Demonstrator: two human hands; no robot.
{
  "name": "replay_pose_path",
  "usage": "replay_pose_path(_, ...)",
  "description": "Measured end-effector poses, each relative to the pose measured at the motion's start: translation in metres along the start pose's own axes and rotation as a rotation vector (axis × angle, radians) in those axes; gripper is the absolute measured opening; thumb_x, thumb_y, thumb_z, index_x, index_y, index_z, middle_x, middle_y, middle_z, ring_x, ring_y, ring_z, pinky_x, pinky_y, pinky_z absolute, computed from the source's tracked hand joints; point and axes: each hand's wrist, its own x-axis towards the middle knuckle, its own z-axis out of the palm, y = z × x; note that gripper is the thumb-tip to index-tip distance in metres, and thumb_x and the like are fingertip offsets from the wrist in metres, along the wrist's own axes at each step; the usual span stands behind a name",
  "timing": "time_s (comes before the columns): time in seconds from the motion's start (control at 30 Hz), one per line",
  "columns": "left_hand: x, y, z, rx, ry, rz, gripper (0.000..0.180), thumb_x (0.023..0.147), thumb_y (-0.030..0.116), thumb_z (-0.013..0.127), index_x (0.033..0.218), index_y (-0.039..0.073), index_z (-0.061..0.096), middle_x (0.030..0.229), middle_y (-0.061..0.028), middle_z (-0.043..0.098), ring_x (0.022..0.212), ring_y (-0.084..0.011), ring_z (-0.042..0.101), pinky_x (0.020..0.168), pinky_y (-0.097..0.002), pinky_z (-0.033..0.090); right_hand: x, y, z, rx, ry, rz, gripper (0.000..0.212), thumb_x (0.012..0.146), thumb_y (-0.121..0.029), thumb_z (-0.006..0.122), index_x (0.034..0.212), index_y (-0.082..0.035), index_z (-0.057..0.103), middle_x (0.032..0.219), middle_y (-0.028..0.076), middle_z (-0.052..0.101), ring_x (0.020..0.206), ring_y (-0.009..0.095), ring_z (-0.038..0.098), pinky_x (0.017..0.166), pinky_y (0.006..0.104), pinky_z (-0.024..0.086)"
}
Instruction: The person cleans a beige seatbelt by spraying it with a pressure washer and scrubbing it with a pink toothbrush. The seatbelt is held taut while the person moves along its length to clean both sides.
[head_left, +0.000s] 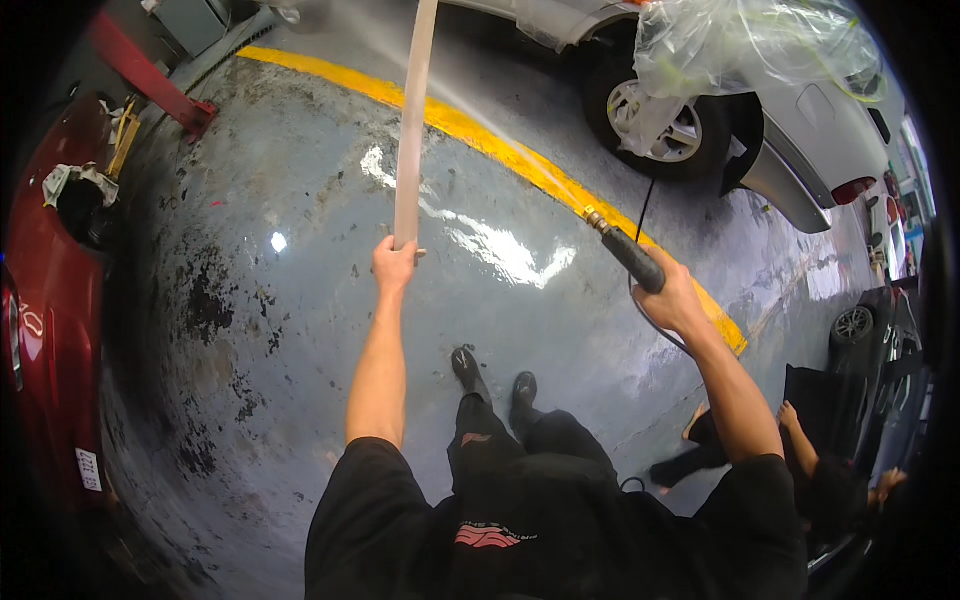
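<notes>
Black spray gun with a brass nozzle (630, 257) points across the yellow painted floor stripe (340, 75), wrapped in our right hand (678, 298); our left hand (394, 267) grips a long, pale, flat strip (412, 140) by its near end. Glossy grey floor (320, 300) spreads between us and that stripe. The upper edge cuts off the strip's far end. Beyond stands a plastic-draped silver car (820, 135); left, a red car (60, 270); right, a partly hidden person (838, 495).

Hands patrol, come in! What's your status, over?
Left hand gripping long flat pale bar. Right hand clasping black cylindrical brass-tipped nozzle, white mist spraying out. Nearby: another person in black clothes, right side.
</notes>
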Motion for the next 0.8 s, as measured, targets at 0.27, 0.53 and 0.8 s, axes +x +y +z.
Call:
replay_pose_path(0.27, 0.022, -0.028, -0.004, -0.006, 0.000, -0.052, 0.022, 0.077, 0.017, 0.065, 0.088, -0.002, 0.068, 0.076, -0.0088, 0.070, 0.066, -0.0151, 0.064, 0.062, -0.0317, 0.050, -0.017, -0.091, 0.010, -0.140, -0.314, -0.165, 0.055, 0.068, -0.004, 0.064, 0.123, -0.008, 0.061, 0.104, 0.023, 0.067, 0.098, 0.041, 0.063, 0.084, 0.0475, 0.051)
replay_pose_path(0.53, 0.038, -0.028, -0.023, 0.055, -0.002, -0.029, 0.026, 0.074, 0.021, 0.067, 0.085, -0.003, 0.067, 0.075, -0.0098, 0.068, 0.068, -0.0165, 0.063, 0.064, -0.0344, 0.050, 0.054, -0.142, 0.014, -0.171, -0.225, -0.219, 0.045, 0.072, -0.005, 0.061, 0.116, -0.012, 0.065, 0.092, 0.022, 0.069, 0.091, 0.040, 0.065, 0.081, 0.0482, 0.051)
replay_pose_path(0.8, 0.049, -0.033, -0.032, -0.093, -0.073, -0.093, 0.023, 0.077, 0.016, 0.066, 0.090, -0.003, 0.067, 0.079, -0.0072, 0.068, 0.069, -0.0146, 0.062, 0.064, -0.0322, 0.049, 0.119, -0.191, 0.010, -0.206, -0.116, -0.139, 0.037, 0.071, -0.005, 0.060, 0.107, -0.009, 0.067, 0.090, 0.020, 0.069, 0.089, 0.039, 0.066, 0.080, 0.0475, 0.052)
